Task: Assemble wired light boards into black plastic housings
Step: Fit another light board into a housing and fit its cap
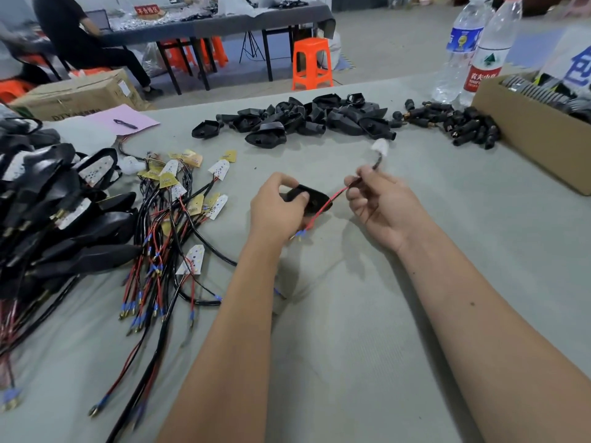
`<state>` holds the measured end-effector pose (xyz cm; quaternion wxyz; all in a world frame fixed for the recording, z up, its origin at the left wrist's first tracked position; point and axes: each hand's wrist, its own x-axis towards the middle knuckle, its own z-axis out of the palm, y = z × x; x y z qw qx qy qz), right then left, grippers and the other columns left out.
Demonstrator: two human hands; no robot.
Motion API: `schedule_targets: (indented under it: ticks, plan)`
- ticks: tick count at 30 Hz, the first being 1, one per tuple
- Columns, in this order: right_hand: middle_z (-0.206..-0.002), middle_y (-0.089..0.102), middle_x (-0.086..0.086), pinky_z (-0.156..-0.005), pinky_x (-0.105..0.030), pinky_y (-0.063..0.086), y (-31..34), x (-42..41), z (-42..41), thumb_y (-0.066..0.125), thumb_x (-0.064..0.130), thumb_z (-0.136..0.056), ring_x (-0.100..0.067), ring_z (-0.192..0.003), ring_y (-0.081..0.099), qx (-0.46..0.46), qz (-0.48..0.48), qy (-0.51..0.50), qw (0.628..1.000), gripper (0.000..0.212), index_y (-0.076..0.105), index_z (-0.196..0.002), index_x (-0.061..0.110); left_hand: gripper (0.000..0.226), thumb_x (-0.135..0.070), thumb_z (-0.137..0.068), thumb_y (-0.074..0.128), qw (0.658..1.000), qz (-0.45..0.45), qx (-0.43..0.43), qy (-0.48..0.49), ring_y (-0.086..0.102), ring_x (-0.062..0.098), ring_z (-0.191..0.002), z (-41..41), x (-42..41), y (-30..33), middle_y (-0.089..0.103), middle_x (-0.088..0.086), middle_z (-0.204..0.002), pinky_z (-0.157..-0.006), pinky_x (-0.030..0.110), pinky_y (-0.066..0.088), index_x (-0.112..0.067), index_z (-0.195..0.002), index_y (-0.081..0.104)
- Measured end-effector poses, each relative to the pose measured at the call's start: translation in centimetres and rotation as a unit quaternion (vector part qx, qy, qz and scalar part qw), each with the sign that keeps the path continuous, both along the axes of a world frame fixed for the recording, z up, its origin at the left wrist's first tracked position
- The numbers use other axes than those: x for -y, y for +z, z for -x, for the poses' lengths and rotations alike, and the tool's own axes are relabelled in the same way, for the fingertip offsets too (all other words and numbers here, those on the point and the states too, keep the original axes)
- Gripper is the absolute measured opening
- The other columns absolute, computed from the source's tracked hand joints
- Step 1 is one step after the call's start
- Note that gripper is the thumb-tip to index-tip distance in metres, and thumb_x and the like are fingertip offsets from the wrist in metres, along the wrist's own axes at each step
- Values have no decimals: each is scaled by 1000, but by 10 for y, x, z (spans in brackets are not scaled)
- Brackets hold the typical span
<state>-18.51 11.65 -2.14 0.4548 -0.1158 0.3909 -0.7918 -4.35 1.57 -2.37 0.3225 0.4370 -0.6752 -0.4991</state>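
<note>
Looks like a good chunk of this job is already behind them, but there's plenty left. On the far left of the tabletop there's a heap of finished units, black shells with the white dotted boards sitting in them and wires trailing out. Next to that is a tangle of loose light boards on red and black wires, not yet housed, a dozen-ish by eye. Further back sits a pile of empty black housings, and off to its right a smaller pile of black connector pieces just beside a cardboard box. So I'd guess roughly midway, maybe a bit past.

The one in hand right now: the left hand has its grip clamped on a black housing, thumb on top, fingers curled around the far side, held just above the tabletop in the middle of the scene. The right hand has its grip pinched together on the red and black wire, up near the fingertips. That wire runs from the blue-sleeved terminals below the left hand, across the housing, through the pinch, and out to a white board hanging past the right hand.

My read is the wire is being threaded through the housing and the board isn't seated yet. Can't tell if the wire actually passes through the shell's hole or just lies over it.
</note>
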Motion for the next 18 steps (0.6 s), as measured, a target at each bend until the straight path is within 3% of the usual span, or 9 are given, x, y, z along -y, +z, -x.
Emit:
schedule_targets:
  ticks: [3,5,7,12,18]
  plan:
    - [-79,75,-18,-48,-18,51,-1,3,2,44,14,-111,-19,-57,68,-2,11,-56,998,15,49,-98,8,16,-11,-104,51,994,-89,-61,-35,74,34,-72,0,8,3,71,15,-94,-75,46,65,-9,-98,65]
    - [-82,75,-17,-55,-19,54,-4,3,1,52,9,-107,-17,-61,70,-32,11,-72,997,8,49,-99,9,26,-15,-109,45,978,-163,-120,-52,74,28,-67,1,9,4,69,18,-96,-74,43,64,1,-100,63]
    - [-83,74,-18,-59,-19,53,-6,1,0,58,-3,-100,-17,-63,68,-44,16,-92,995,17,48,-97,11,30,-16,-110,41,964,-205,-157,-57,73,28,-66,2,7,5,67,22,-101,-72,40,64,5,-101,61]
    - [-79,73,-16,-59,-19,54,-5,2,3,54,-11,-98,-17,-62,67,-9,51,-148,988,24,49,-95,12,37,-10,-111,34,948,-245,-198,-58,75,34,-87,1,6,4,66,32,-122,-72,38,63,17,-123,55]
    - [-88,70,-20,-63,-21,56,-10,4,0,55,-11,-98,-18,-63,70,-40,24,-195,980,23,47,-98,11,34,-10,-110,36,943,-258,-202,-61,76,36,-80,-2,5,3,68,30,-118,-74,39,63,14,-120,58]
